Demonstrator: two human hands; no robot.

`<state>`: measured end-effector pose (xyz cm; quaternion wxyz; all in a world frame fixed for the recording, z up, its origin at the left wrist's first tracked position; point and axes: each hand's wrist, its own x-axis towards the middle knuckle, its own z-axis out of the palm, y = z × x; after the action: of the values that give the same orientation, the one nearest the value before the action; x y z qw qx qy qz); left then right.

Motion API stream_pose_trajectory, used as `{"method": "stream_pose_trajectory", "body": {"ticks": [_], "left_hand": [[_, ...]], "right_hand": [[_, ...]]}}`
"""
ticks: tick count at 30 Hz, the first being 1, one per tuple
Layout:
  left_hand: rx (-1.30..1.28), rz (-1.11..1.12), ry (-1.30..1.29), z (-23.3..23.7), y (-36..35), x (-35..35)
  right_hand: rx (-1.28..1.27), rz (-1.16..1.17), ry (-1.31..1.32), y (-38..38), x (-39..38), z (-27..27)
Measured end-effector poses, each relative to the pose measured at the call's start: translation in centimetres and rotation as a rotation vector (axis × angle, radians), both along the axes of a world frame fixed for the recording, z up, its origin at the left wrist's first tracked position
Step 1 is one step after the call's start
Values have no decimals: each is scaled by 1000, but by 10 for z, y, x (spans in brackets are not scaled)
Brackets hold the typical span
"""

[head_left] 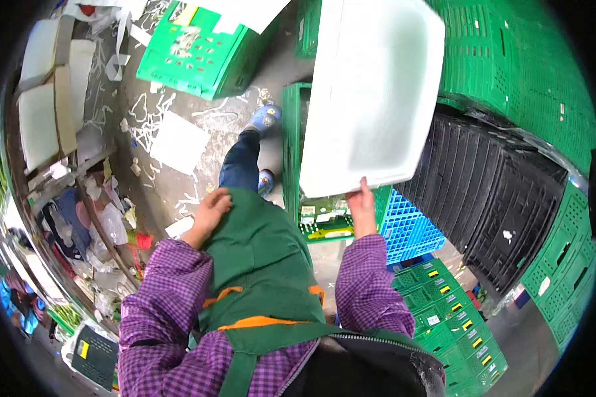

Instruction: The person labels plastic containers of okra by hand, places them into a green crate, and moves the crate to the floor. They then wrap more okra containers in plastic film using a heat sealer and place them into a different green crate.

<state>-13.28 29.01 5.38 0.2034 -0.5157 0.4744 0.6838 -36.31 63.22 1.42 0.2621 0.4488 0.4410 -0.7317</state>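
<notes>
A large white foam box (377,99) with a hollowed, shaded inside is tilted over a green crate (291,139). My right hand (362,206) grips its near edge, with fingers on the rim and the palm partly below it. My left hand (212,210) is beside the green apron (261,248) at my left thigh, fingers curled and touching the cloth. Whether those fingers pinch anything is hidden. Under the foam box, the green crate's near end shows labels and a yellow strip.
Black crates (477,178) and stacked green crates (503,59) stand on the right, with a blue crate (410,228) near them. Another green crate (185,53) is ahead. White strips and a white sheet (179,141) litter the floor. Shelving (89,185) with bags lines the left.
</notes>
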Motion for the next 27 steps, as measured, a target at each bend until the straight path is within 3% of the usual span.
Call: {"method": "stream_pose_trajectory", "body": {"ticks": [5, 11, 16, 21, 23, 25, 27], "left_hand": [[-94, 64, -86, 4, 5, 109], [-215, -50, -143, 40, 8, 172], [-203, -70, -208, 23, 0, 221], [-185, -137, -280, 32, -8, 215], [-131, -100, -269, 37, -12, 204], [-137, -95, -248, 43, -16, 193], [-141, -89, -225, 40, -22, 191]], "right_hand": [[7, 19, -113, 80, 123, 11], [90, -28, -169, 138, 207, 13], [286, 134, -247, 145, 222, 0], [379, 248, -307, 140, 218, -19], [511, 420, -451, 144, 216, -35], [605, 427, -474, 136, 213, -38], [723, 684, -479, 122, 204, -20]]}}
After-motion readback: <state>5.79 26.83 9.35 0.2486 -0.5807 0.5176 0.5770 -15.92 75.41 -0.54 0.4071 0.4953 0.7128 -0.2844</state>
